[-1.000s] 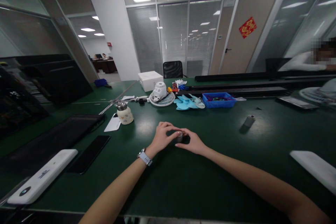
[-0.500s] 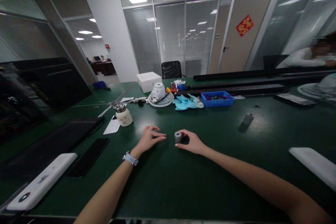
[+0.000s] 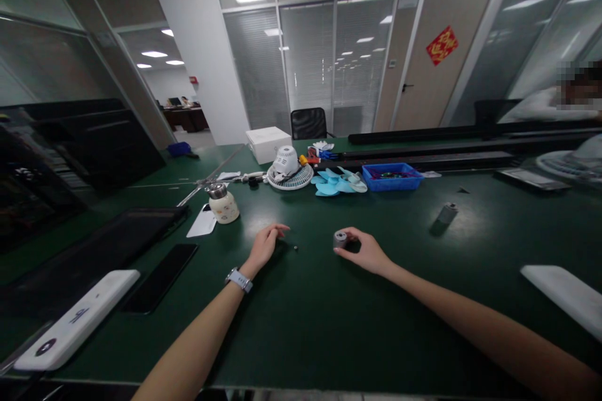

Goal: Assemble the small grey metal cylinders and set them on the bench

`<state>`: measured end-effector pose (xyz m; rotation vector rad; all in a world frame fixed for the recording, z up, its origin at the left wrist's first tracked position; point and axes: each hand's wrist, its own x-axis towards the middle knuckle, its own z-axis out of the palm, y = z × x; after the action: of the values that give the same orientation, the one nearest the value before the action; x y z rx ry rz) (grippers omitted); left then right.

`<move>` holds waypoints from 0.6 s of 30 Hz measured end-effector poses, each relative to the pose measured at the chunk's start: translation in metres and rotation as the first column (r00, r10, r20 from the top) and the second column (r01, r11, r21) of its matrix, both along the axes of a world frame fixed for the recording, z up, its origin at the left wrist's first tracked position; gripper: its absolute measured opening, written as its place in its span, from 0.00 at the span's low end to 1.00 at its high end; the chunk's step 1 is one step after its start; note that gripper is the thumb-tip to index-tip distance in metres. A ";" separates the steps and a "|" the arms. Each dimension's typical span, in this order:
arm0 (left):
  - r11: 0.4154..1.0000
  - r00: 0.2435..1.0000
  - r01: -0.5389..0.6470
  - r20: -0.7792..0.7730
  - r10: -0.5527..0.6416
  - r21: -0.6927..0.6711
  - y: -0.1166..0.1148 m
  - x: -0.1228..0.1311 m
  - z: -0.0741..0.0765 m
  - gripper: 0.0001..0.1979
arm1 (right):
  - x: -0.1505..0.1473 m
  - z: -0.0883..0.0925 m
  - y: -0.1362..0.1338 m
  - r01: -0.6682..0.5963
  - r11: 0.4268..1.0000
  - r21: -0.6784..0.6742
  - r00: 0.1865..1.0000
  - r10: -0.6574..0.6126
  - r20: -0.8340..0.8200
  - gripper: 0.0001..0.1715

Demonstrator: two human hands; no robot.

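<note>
The green table (image 3: 301,332) has a flat, glossy top, so a loose round part could roll off if knocked. The left hand (image 3: 263,247) (the one below the watch (image 3: 239,279)) is loosely opened, nothing visible in its grasp; a careless sweep rightward could scatter whatever lies beside it. The right hand (image 3: 369,254) curls thumb and fingers around the side of a grey cylinder (image 3: 339,240), roughly upright ahead of the person; a slackened pinch could let it tip. A similar cylinder (image 3: 448,212) stands well apart, farther right. Smallest is a tiny piece (image 3: 296,248) between the hands, too small here to identify, and easily lost if bumped.
</note>
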<state>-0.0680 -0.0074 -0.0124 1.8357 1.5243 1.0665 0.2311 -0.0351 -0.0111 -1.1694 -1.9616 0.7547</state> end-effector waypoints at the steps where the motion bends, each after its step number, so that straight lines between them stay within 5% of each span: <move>1: 1.000 1.000 0.009 0.003 -0.009 0.012 0.000 0.001 -0.001 0.21 | 0.016 -0.003 0.001 0.069 0.998 0.014 0.997 -0.069 0.015 0.25; 4: 1.000 1.000 0.005 -0.006 -0.005 0.022 -0.001 0.002 -0.001 0.18 | 0.076 -0.011 -0.001 0.333 0.942 0.043 0.942 -0.335 0.035 0.26; 6: 1.000 1.000 -0.005 -0.023 0.006 0.018 -0.001 0.002 0.000 0.16 | 0.118 -0.014 -0.004 0.532 0.846 0.026 0.846 -0.533 0.031 0.28; 12: 1.000 0.999 0.006 -0.047 -0.005 0.026 0.000 0.002 -0.002 0.14 | 0.226 -0.022 -0.005 0.921 0.387 -0.055 0.389 -0.920 0.041 0.29; 15: 1.000 0.994 -0.029 -0.105 0.029 0.008 0.000 0.002 -0.003 0.14 | 0.245 -0.025 -0.001 0.955 0.294 -0.047 0.294 -0.956 -0.011 0.30; 18: 0.998 0.989 -0.055 -0.138 0.054 -0.003 0.001 0.003 -0.004 0.14 | 0.223 -0.017 -0.004 0.952 0.233 0.199 0.259 -0.959 -0.114 0.40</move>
<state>-0.0650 -0.0065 -0.0162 1.9074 1.6645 0.9744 0.4542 -0.0395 -0.0281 -1.8922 -0.8720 -0.2024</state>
